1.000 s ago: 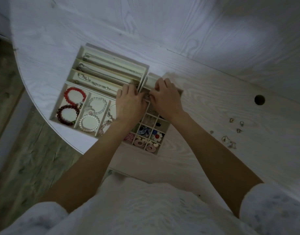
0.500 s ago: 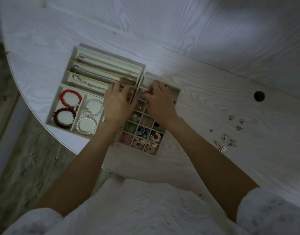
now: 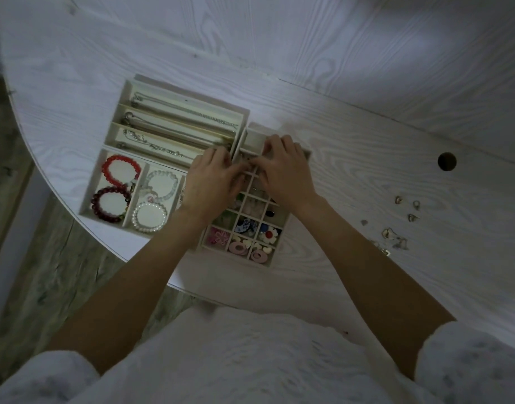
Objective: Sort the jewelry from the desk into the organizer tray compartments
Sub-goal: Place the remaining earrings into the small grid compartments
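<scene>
A cream organizer tray lies on the white desk, with necklaces in long slots and bead bracelets in square ones. Beside it on the right sits a smaller grid tray of small compartments with earrings and a flower piece. My left hand and my right hand meet over the grid tray's upper compartments, fingers curled together over something small that I cannot make out. Several loose small jewelry pieces lie on the desk to the right.
A round cable hole is in the desk at the right. The desk's curved edge runs close to the organizer's near-left side, with wooden floor below. White wall panels rise behind the desk.
Both hands stay together over the grid tray's upper part, shifting slightly. The view itself has moved a little.
</scene>
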Available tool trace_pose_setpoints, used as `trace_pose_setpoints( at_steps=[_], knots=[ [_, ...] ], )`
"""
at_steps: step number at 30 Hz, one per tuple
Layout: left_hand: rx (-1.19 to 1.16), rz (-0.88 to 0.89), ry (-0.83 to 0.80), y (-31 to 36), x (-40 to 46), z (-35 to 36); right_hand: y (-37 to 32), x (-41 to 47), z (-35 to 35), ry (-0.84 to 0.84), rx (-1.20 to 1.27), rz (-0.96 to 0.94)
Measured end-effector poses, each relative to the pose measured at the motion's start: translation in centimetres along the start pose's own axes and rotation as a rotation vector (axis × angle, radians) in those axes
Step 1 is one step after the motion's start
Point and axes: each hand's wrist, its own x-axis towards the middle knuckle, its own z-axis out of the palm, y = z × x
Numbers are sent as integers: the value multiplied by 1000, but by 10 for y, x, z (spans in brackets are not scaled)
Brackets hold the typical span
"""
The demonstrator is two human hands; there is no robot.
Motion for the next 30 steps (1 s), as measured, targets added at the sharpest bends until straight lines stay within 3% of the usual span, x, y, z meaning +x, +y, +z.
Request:
trace_pose_setpoints(
  at_steps=[4,8,18,23,26,30],
  knots=[
    [2,-43,21,-5,4,-4,-1,5,0,4,-109,-6],
    [-39,-74,55,-6,4,-2,-2,2,2,35,-67,0],
    [9,-11,24,-6,8,-4,-2,0,8,31,-84,10],
    [-76,-41,45,-10,1,0,-6,-3,3,50,153,120],
    [-157,-91,88,-6,-6,-6,-4,-13,-20,119,387,258],
    [-386,-131,168,33,-19,-24,20,-68,-64,337,344,302]
  ],
)
